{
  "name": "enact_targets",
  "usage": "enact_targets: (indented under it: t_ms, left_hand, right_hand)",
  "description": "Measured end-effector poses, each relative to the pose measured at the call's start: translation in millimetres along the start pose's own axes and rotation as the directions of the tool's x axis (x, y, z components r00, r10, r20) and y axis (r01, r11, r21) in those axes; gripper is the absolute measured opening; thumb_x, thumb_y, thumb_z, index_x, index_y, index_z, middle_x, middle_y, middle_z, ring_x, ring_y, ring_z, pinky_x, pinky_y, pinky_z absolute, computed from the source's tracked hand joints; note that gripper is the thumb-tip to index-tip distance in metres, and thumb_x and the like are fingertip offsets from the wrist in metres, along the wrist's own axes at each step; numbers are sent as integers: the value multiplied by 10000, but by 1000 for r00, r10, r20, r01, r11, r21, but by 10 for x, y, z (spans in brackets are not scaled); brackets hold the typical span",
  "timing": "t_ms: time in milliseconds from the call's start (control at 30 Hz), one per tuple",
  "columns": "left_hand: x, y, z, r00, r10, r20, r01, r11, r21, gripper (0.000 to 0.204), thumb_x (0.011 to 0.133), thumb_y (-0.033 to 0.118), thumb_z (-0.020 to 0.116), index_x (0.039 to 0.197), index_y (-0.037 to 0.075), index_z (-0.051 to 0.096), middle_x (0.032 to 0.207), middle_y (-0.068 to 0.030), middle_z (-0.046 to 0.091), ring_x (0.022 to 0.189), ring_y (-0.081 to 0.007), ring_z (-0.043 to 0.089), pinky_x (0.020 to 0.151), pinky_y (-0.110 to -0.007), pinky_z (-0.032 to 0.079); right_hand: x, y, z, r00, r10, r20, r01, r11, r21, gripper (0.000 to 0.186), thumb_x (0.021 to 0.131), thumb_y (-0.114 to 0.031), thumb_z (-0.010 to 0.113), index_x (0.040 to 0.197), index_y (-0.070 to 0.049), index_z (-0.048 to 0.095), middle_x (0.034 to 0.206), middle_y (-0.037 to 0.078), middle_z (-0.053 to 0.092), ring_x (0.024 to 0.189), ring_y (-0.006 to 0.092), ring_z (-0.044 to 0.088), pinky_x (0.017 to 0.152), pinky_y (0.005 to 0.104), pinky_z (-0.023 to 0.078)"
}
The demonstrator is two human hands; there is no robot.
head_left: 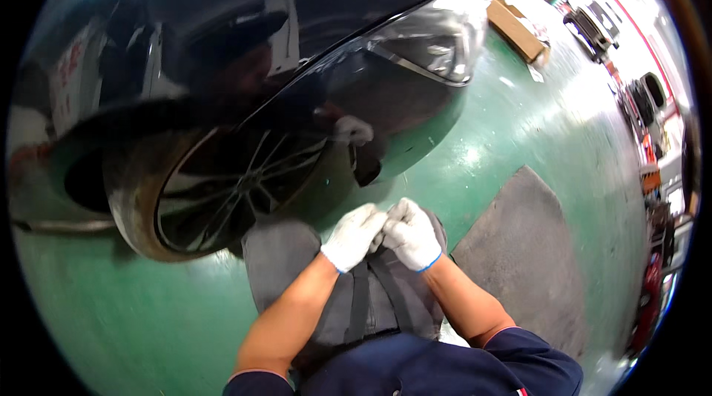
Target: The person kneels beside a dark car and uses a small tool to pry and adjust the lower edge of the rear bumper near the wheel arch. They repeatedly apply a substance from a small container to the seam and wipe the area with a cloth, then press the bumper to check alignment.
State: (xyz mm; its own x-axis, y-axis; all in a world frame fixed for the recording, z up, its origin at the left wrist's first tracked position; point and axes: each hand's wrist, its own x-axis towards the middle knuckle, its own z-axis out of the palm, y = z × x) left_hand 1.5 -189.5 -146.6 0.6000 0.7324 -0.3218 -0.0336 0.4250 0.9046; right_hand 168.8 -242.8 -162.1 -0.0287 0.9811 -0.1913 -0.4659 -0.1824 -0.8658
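Both hands are up in the middle of the frame, 2 white knit work gloves pressed together: left hand (356, 236) and right hand (412, 234) touching at the fingers, knuckles up. Fingers are curled inward on both, but the tips are tucked out of sight, so honestly I can't tell how tight either grip is or if there's anything pinched in there. The right glove has a blue edge at the wrist. They're over a lap in dark grey cloth (282, 266) with 2 darker bands running down it, and there's a navy shirt (400, 370) at the bottom of the frame.

The nearest big thing is a glossy, very dark car (215, 33) filling the upper left, its clear-lensed headlight (434, 40) at upper centre. The dark multi-spoke wheel (248, 185) sits left of the hands, apart from them. Floor's shiny green (170, 303), with a worn grey mat (526, 262) lying to the right of the lap. There's also a brown cardboard box (515, 31), upper right.
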Motion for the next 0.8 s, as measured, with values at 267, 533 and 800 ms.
enact_targets:
  t_ms: [267,533,800]
  left_hand:
    - [250,-252,-75,988,157,-1,-156,987,22,293,1054,274,546,860,57,584,711,-42,593,587,-111,553,542,-283,453]
    - [571,-270,-101,969,190,-157,-141,950,278,442,1001,426,587,1019,-8,667,927,-187,706,811,-301,699,747,-417,550]
    - [1066,-290,-37,799,486,-354,-325,844,427,646,910,505,669,1346,30,623,1308,-248,647,1194,-390,632,1024,-443,504]
  right_hand:
    - [151,-93,122,995,-11,-101,6,999,-48,157,931,3,613,889,-72,482,840,110,593,708,248,617,611,379,561]
    - [251,-237,-56,949,95,-301,-187,938,-293,112,946,-18,611,992,-57,517,819,55,565,643,140,531,570,276,453]
    - [263,-319,-370,875,14,-485,-202,919,-338,94,940,6,611,944,-55,539,807,58,567,590,119,471,522,273,412]
